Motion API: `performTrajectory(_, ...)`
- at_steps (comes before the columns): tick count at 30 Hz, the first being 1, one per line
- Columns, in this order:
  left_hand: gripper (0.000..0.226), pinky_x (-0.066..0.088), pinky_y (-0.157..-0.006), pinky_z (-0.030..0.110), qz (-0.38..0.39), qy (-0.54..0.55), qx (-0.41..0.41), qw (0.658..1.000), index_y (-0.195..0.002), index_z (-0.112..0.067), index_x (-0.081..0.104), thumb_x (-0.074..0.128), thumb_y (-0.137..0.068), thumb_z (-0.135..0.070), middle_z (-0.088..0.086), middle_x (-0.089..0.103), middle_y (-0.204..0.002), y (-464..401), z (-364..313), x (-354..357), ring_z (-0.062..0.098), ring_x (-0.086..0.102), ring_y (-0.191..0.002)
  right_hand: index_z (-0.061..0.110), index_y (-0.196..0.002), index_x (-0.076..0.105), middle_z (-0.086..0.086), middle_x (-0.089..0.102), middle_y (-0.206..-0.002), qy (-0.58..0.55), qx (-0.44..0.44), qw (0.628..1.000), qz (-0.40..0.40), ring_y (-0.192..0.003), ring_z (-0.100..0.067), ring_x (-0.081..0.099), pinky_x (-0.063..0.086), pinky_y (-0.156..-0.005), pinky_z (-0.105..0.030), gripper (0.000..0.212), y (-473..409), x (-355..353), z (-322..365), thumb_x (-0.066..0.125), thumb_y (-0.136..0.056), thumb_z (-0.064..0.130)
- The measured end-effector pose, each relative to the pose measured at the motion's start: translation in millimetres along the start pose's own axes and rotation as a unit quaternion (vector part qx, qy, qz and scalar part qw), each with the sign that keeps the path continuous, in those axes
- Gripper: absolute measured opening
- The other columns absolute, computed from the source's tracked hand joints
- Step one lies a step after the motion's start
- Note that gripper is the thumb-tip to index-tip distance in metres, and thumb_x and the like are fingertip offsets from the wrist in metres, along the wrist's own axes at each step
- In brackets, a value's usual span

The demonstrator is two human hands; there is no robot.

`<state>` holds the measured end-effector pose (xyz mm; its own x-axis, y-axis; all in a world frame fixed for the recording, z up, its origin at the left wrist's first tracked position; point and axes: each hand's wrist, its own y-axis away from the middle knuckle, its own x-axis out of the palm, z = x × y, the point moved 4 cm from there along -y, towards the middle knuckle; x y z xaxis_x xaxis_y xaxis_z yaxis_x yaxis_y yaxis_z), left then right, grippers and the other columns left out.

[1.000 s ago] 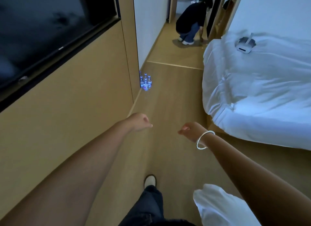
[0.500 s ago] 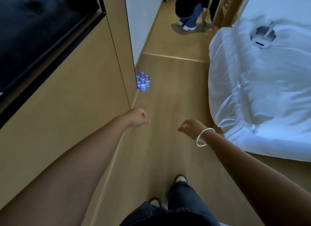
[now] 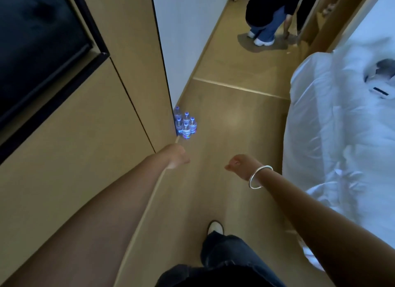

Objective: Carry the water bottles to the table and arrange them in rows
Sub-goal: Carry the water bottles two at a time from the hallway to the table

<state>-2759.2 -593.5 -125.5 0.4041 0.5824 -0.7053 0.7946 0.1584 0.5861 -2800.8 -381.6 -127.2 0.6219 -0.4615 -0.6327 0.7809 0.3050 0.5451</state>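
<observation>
Water bottles (image 3: 185, 124) cluster on floor (image 3: 235, 120), 12 o'clock of both empty, loosely curled grips: left hand (image 3: 176, 156), right hand (image 3: 240, 164).

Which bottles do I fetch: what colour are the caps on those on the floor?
Blue caps on the bottles, best seen in the head view.

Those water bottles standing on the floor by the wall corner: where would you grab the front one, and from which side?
Probably around its body just under the cap, from above and the open floor side. The bottles stand upright in a tight cluster against the wall corner, so only the front bottle's top and near side are free.
</observation>
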Motion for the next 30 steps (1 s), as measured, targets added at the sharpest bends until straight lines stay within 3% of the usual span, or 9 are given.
performTrajectory(3,0.020,0.036,-0.064,0.026,-0.005,0.029,-0.012,0.999,-0.093,-0.010,0.057,0.055,-0.090,-0.030,0.006,0.055,-0.104,-40.6,-4.7,-21.6,0.018,0.052,-0.088,0.012,-0.086,0.057,-0.005,0.055,-0.087,0.005,-0.002,1.000,0.015,-0.081,-0.017,0.049,0.035,-0.064,-0.022,0.009,-51.0,-26.1,11.4,0.062,-0.087,0.020)
performTrajectory(7,0.020,0.032,-0.054,0.022,-0.011,0.047,-0.035,0.998,-0.082,-0.013,0.053,0.056,-0.087,-0.031,-0.001,0.049,-0.077,-91.7,-10.6,-47.3,0.013,0.046,-0.067,0.002,-0.099,0.064,-0.005,0.056,-0.089,0.026,-0.013,0.999,0.030,-0.084,-0.016,0.050,0.034,-0.071,-0.020,0.023,-109.0,-48.4,24.4,0.063,-0.086,0.021)
performTrajectory(10,0.019,0.034,-0.055,0.022,-0.002,0.059,-0.045,0.997,-0.082,-0.012,0.055,0.058,-0.086,-0.031,-0.003,0.049,-0.077,-134.6,-12.8,-61.4,0.016,0.048,-0.073,0.001,-0.100,0.064,-0.004,0.056,-0.090,0.040,-0.012,0.998,0.047,-0.085,-0.017,0.052,0.031,-0.067,-0.018,0.025,-152.3,-61.2,32.9,0.063,-0.087,0.023)
performTrajectory(15,0.030,0.031,-0.052,0.024,0.011,0.075,-0.056,0.996,-0.062,-0.020,0.042,0.059,-0.084,-0.029,-0.006,0.043,-0.069,-220.4,-5.8,-83.1,0.008,0.040,-0.061,0.006,-0.101,0.065,-0.009,0.064,-0.105,0.051,0.000,0.997,0.058,-0.100,-0.024,0.058,0.033,-0.072,-0.019,0.026,-235.6,-78.5,51.9,0.064,-0.085,0.026)
performTrajectory(19,0.034,0.026,-0.050,0.023,0.028,0.098,-0.062,0.993,-0.060,-0.020,0.034,0.057,-0.085,-0.025,-0.005,0.039,-0.065,-298.3,2.7,-105.9,0.007,0.036,-0.055,0.008,-0.099,0.065,-0.009,0.065,-0.106,0.066,0.005,0.995,0.071,-0.095,-0.021,0.057,0.035,-0.074,-0.022,0.026,-316.0,-89.2,75.1,0.063,-0.085,0.029)
performTrajectory(21,0.026,0.030,-0.053,0.023,0.048,0.115,-0.072,0.990,-0.065,-0.020,0.042,0.058,-0.086,-0.024,0.003,0.048,-0.075,-334.0,7.1,-116.4,0.013,0.046,-0.064,0.005,-0.098,0.065,-0.011,0.066,-0.104,0.068,0.016,0.994,0.082,-0.097,-0.025,0.059,0.039,-0.076,-0.026,0.026,-353.9,-91.1,84.7,0.062,-0.086,0.028)
performTrajectory(23,0.016,0.035,-0.062,0.024,0.069,0.121,-0.079,0.987,-0.089,-0.009,0.056,0.058,-0.087,-0.025,0.016,0.058,-0.097,-366.4,14.7,-122.4,0.026,0.058,-0.089,0.004,-0.096,0.064,-0.013,0.066,-0.103,0.074,0.024,0.992,0.100,-0.097,-0.027,0.059,0.041,-0.080,-0.029,0.026,-390.7,-85.5,89.2,0.061,-0.086,0.028)
performTrajectory(26,0.043,0.041,-0.085,0.030,0.086,0.133,-0.105,0.982,-0.124,-0.006,0.052,0.057,-0.088,-0.029,0.014,0.055,-0.127,-409.0,29.2,-112.9,0.029,0.053,-0.115,0.003,-0.096,0.063,-0.015,0.064,-0.105,0.077,0.048,0.988,0.123,-0.101,-0.030,0.058,0.041,-0.083,-0.030,0.026,-438.5,-67.8,83.2,0.058,-0.087,0.027)
performTrajectory(30,0.057,0.039,-0.094,0.029,0.106,0.136,-0.155,0.973,-0.135,-0.009,0.043,0.059,-0.088,-0.036,0.011,0.050,-0.135,-460.0,50.3,-70.7,0.026,0.050,-0.120,-0.001,-0.108,0.058,-0.019,0.059,-0.116,0.080,0.075,0.979,0.173,-0.112,-0.034,0.053,0.039,-0.090,-0.033,0.034,-496.9,-26.0,65.3,0.054,-0.090,0.027)
